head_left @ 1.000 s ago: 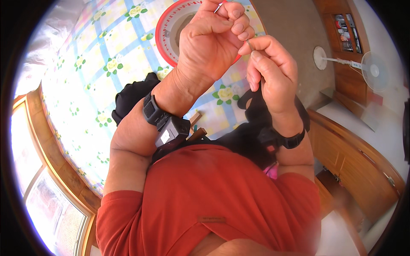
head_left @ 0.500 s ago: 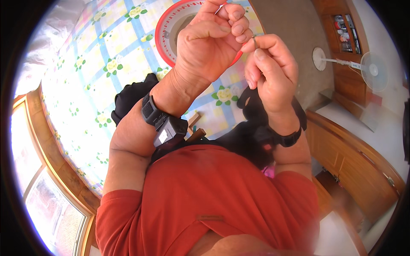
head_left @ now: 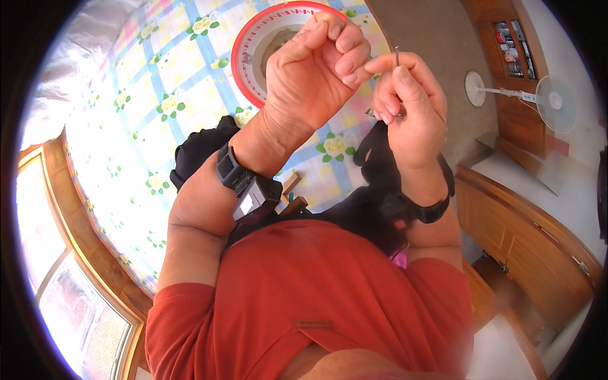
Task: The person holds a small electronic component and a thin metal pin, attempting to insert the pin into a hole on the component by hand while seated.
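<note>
Metal shows as a thin, slim tool (head_left: pixel 397 58) in the right hand (head_left: pixel 413 104), gripped between thumb and bent index finger, with its narrow end pointing up past the fingers. Another bit of metal (head_left: pixel 370 112) pokes out beside that hand's curled lower fingers; whether it belongs to the same tool is hidden. Left hand (head_left: pixel 311 82) is raised palm toward the camera, its fingers curled in and its thumb bent toward the index finger; I cannot tell whether anything is pinched there. Right index fingertip lies against or just beside the left hand's lower fingers, too close to say which.

Behind the left hand, a round basin (head_left: pixel 239 69) with a red rim and pale inside sits on the counter (head_left: pixel 136 164), under a checked cloth (head_left: pixel 190 82) printed with yellow roses. Near the body lie small brown wooden pieces (head_left: pixel 291 183), and black fabric (head_left: pixel 201 151) is bunched beyond the left forearm. Both wrists wear dark straps (head_left: pixel 229 168), and the shirt (head_left: pixel 329 278) is red. Off to the right stands a fan (head_left: pixel 555 101).
</note>
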Available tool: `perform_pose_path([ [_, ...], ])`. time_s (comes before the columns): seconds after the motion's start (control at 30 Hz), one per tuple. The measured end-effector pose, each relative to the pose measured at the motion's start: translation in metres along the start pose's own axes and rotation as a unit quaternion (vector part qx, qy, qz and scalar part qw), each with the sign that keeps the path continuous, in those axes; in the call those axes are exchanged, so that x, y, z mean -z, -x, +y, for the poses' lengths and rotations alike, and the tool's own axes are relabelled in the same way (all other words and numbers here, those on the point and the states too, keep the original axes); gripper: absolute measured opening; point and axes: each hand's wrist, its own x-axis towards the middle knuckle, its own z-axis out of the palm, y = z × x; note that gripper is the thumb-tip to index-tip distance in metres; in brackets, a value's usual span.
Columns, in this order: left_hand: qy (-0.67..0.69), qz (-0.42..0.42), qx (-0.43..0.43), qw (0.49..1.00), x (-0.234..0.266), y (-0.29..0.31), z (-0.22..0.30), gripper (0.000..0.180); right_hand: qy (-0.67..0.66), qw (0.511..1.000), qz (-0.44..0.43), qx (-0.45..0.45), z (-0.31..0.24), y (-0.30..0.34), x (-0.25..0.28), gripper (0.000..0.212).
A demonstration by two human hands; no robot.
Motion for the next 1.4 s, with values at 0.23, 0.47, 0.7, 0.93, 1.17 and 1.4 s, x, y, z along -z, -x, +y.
perform_pose_path([
  [0.23,0.020,-0.005,0.012,1.000,0.002,0.000,-0.002,0.023,-0.025,0.999,-0.006,-0.032,0.001,-0.005,0.001,0.021],
  [0.47,0.021,-0.014,0.020,0.999,0.006,0.001,-0.001,0.023,-0.005,0.999,-0.023,-0.026,0.000,-0.006,-0.002,0.020],
  [0.7,0.034,0.002,0.029,0.999,0.001,0.001,-0.003,0.023,-0.003,0.999,-0.023,-0.025,0.000,-0.004,-0.001,0.020],
  [0.93,0.013,-0.025,0.027,0.999,0.008,0.000,-0.008,0.018,0.027,0.999,0.004,0.026,-0.003,-0.003,-0.005,0.019],
  [1.17,-0.008,0.025,0.026,0.999,0.001,0.003,-0.018,0.012,-0.034,0.998,0.038,0.024,-0.002,-0.012,0.016,0.018],
  [1.4,-0.062,-0.012,0.018,0.998,0.001,0.000,-0.012,0.035,0.076,0.997,-0.007,-0.023,-0.007,-0.004,0.007,0.021],
])
